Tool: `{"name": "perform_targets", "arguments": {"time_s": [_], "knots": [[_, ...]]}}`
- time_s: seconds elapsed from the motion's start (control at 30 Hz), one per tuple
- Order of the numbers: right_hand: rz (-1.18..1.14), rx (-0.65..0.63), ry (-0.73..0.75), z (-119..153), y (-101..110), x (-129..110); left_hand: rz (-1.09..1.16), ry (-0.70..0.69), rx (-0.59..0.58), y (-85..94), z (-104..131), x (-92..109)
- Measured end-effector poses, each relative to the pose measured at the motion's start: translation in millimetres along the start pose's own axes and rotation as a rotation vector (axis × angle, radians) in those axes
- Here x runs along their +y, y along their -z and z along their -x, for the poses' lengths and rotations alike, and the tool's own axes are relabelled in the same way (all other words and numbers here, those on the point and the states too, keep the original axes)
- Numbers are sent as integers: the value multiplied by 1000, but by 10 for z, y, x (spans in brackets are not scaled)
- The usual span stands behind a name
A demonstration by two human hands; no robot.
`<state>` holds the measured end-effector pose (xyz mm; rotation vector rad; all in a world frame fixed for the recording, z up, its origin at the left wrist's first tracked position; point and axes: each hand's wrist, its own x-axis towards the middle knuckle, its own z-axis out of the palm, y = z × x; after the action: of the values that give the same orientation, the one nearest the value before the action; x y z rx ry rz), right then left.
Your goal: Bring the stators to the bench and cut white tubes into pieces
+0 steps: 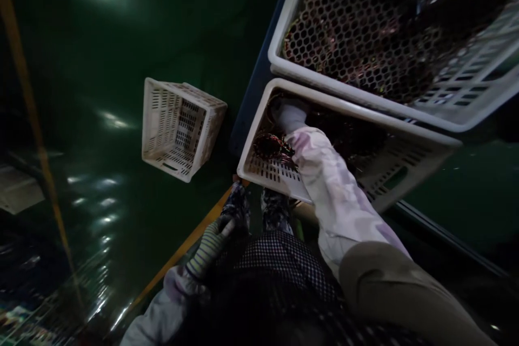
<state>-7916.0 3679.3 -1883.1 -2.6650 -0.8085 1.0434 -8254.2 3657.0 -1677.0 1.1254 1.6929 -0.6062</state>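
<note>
My right hand (pixel 290 112), in a pale glove below a pink and white sleeve, reaches down into a white slatted plastic crate (pixel 375 115). It is among dark, coppery ring-shaped coils of wire, with one coil (pixel 268 146) beside my wrist. Shadow hides its fingers, so what they touch does not show. My left hand (pixel 214 242) hangs low beside my leg, in a striped glove with a dark front. It is away from the crates, and its fingers are too dark to read. No object shows in it.
A larger white crate (pixel 357 82) adjoins at the upper right, with dark honeycomb mesh (pixel 324 32) over coppery pieces. A blue edge (pixel 259 78) runs alongside both crates. Another white crate (pixel 156 124) lies tipped on the green floor (pixel 182 21). Yellow lines (pixel 194 235) mark the floor.
</note>
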Motion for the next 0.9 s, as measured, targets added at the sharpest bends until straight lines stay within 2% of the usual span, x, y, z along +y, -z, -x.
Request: {"name": "perform_targets", "arguments": {"time_s": [0.1,0.2,0.27,0.33,0.4,0.47,0.57,0.63,0.7,0.77,0.83,0.9], "knots": [[-11,-25,35,328,-225,-135,-7,-17,1,22,-26,-7],[-7,-269,36,714,-470,-228,-31,-43,-13,5,-79,-5],[-14,-348,8,917,-536,-155,-52,-96,-45,-1,-109,2],[-41,-233,-24,1099,-523,87,-69,-146,-61,4,-126,27],[-53,-79,-119,1263,-496,447,-89,-180,-53,-18,-150,112],[-25,-97,-275,1379,-511,804,-148,-265,-57,-126,-224,299],[-3,-274,-384,1425,-574,1147,-352,-513,-56,-490,-511,775],[-19,-290,-383,1416,-535,1279,-540,-574,-22,-815,-814,1137],[-51,-182,-423,1407,-382,1435,-694,-468,2,-1136,-1144,1433],[-90,-39,-501,1376,-169,1650,-778,-387,21,-1415,-1430,1613],[-128,27,-565,1271,-2,1877,-762,-315,58,-1647,-1627,1685],[-177,-11,-570,1071,34,2033,-644,-191,111,-1851,-1748,1695]]}}
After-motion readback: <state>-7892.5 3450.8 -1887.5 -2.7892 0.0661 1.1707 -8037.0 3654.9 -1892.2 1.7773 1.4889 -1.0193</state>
